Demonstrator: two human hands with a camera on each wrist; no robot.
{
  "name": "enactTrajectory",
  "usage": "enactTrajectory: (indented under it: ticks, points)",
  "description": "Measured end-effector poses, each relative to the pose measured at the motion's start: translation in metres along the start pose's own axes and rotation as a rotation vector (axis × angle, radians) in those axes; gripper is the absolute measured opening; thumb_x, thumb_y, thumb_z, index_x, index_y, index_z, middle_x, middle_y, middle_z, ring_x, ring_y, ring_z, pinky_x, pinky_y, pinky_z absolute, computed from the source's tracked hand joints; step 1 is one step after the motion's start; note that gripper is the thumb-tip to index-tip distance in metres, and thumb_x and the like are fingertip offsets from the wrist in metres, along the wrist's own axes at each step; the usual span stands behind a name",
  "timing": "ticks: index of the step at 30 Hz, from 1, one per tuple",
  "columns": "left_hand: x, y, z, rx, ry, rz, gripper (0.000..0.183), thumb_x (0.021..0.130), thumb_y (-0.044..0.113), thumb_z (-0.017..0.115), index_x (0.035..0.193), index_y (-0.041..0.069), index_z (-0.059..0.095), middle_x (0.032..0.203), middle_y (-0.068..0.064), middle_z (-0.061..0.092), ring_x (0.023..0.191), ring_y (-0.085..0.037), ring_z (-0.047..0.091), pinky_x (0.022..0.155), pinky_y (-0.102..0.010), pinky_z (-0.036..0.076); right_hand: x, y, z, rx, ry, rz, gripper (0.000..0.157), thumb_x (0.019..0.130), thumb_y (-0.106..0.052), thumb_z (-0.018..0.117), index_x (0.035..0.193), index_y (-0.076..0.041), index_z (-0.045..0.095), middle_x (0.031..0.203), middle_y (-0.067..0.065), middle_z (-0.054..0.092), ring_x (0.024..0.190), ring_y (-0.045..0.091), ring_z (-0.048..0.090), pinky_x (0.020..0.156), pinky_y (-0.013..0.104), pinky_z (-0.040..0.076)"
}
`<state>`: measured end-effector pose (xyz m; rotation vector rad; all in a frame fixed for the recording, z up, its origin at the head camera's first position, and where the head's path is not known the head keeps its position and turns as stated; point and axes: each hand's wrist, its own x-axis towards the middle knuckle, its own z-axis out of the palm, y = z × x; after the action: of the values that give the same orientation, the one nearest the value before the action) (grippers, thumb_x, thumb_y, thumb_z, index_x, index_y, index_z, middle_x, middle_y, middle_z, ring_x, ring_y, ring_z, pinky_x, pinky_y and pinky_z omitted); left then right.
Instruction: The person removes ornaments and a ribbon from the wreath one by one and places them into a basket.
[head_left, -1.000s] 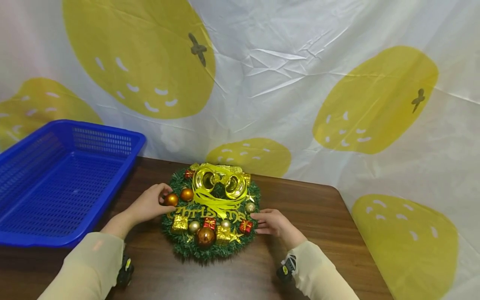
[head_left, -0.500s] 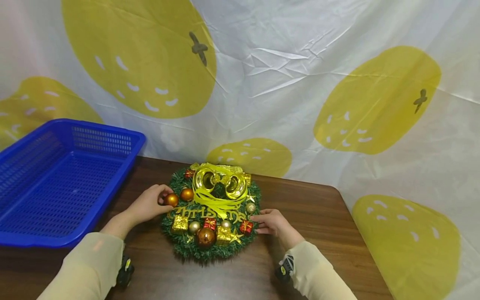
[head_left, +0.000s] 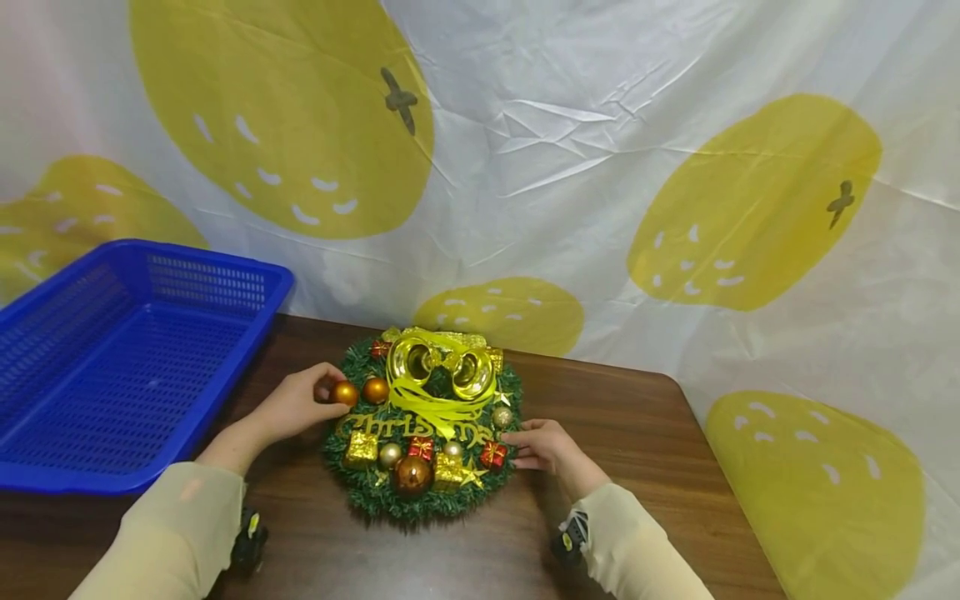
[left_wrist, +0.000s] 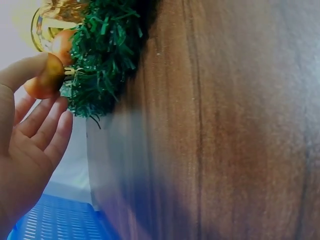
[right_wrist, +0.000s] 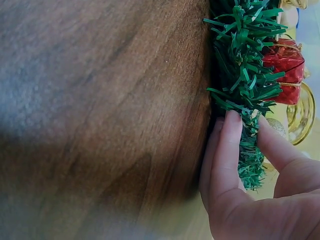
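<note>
On the brown table [head_left: 615, 408], the left hand [head_left: 292, 408] pinches an orange ball [head_left: 345, 393] at the green wreath's [head_left: 442, 504] edge; the right hand [head_left: 551, 450] pinches the other side.

Clock centred on the round green tinsel wreath [head_left: 408, 503], head view. 6: bare dark-brown wood tabletop [head_left: 390, 562], wide lane between the two cream sleeves [head_left: 176, 521]. 9: blocked, left hand [head_left: 296, 406] pinching a shiny orange ball [head_left: 344, 393]; second shiny orange ball [head_left: 376, 390] just beside it. 10: narrow wood strip only, walled off beyond by the blue perforated plastic basket [head_left: 150, 367]. 12: white cloth backdrop with yellow fruit print [head_left: 540, 200] close behind, little room; two shiny gold bells [head_left: 412, 358] obstruct from above. 2: bare wood, passable. 4: blocked, right hand [head_left: 551, 447] gripping the rim.
</note>
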<state>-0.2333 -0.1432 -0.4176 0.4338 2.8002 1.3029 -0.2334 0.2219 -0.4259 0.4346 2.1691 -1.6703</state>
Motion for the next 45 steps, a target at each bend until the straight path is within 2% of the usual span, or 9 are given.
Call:
enactTrajectory:
  ticks: [7, 14, 21, 32, 45]
  points:
    - [0.001, 0.005, -0.005, -0.037, 0.007, -0.007, 0.041, 0.084, 0.021, 0.069, 0.115, 0.000, 0.054, 0.101, -0.016, 0.064, 0.093, -0.026, 0.060, 0.075, -0.037, 0.049, -0.002, 0.000, 0.000, 0.005, -0.008, -0.005, 0.063, 0.085, -0.003, 0.064, 0.134, 0.015, 0.030, 0.077, 0.008, 0.049, 0.061, 0.014, 0.054, 0.052, 0.019, 0.053]
    - [0.000, 0.010, -0.008, -0.045, 0.033, -0.004, 0.041, 0.085, 0.022, 0.067, 0.118, 0.000, 0.054, 0.103, -0.017, 0.063, 0.094, -0.027, 0.060, 0.078, -0.039, 0.049, -0.002, 0.004, 0.000, 0.006, -0.010, -0.001, 0.063, 0.085, -0.002, 0.064, 0.135, 0.015, 0.030, 0.082, 0.009, 0.050, 0.066, 0.016, 0.054, 0.055, 0.021, 0.054]
    - [0.003, 0.016, -0.010, -0.044, 0.034, 0.001, 0.042, 0.088, 0.024, 0.065, 0.120, 0.000, 0.053, 0.105, -0.018, 0.063, 0.094, -0.027, 0.060, 0.075, -0.035, 0.048, 0.000, 0.007, 0.001, 0.026, -0.012, 0.001, 0.059, 0.085, 0.000, 0.064, 0.132, 0.014, 0.032, 0.078, 0.007, 0.051, 0.064, 0.015, 0.054, 0.054, 0.022, 0.054]
    - [0.011, 0.031, -0.029, -0.004, 0.057, 0.031, 0.043, 0.088, 0.026, 0.064, 0.122, 0.001, 0.053, 0.106, -0.019, 0.063, 0.093, -0.027, 0.059, 0.072, -0.031, 0.046, -0.001, 0.003, 0.001, 0.009, -0.011, -0.006, 0.062, 0.085, -0.002, 0.064, 0.134, 0.015, 0.031, 0.084, 0.009, 0.053, 0.067, 0.016, 0.056, 0.056, 0.022, 0.055]
    - [0.012, 0.049, -0.055, 0.013, 0.076, 0.062, 0.043, 0.088, 0.024, 0.064, 0.122, 0.000, 0.054, 0.108, -0.021, 0.061, 0.094, -0.027, 0.058, 0.072, -0.028, 0.046, 0.001, 0.003, 0.000, 0.009, -0.003, -0.009, 0.063, 0.085, -0.002, 0.065, 0.136, 0.015, 0.031, 0.091, 0.014, 0.051, 0.073, 0.019, 0.056, 0.060, 0.025, 0.056]
